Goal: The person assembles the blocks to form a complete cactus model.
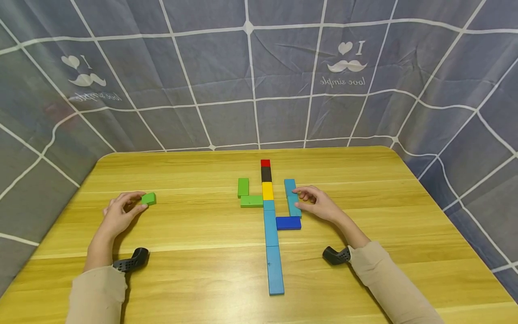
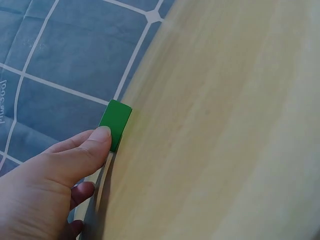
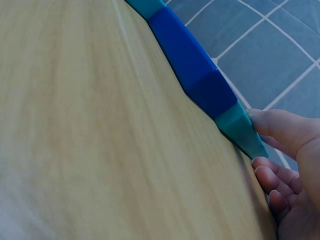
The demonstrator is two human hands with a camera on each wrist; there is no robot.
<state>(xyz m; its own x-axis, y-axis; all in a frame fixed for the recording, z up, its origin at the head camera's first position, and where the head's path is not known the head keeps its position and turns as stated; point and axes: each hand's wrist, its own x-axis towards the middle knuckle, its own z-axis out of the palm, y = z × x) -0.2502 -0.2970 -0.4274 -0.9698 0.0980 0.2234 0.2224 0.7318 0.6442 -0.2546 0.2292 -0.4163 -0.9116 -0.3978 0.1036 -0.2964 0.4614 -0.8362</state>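
My left hand [image 1: 118,212] pinches a small green block [image 1: 149,198] between thumb and fingertips, over the left part of the table. In the left wrist view the green block [image 2: 116,122] stands out past the thumb tip. My right hand [image 1: 317,202] is at the right edge of two light blue blocks, the far one [image 1: 289,185] and the near one [image 1: 293,207], laid end to end. Its thumb and index finger are spread apart along them. In the right wrist view the thumb meets a light blue block [image 3: 237,127]; the index fingertip is partly hidden.
A column runs up the table: long light blue blocks [image 1: 274,269], then yellow [image 1: 268,191], black [image 1: 265,174] and red [image 1: 265,163]. Two green blocks [image 1: 252,201] lie to its left, a dark blue block [image 1: 288,223] to its right. A grey curtain [image 1: 226,121] hangs behind.
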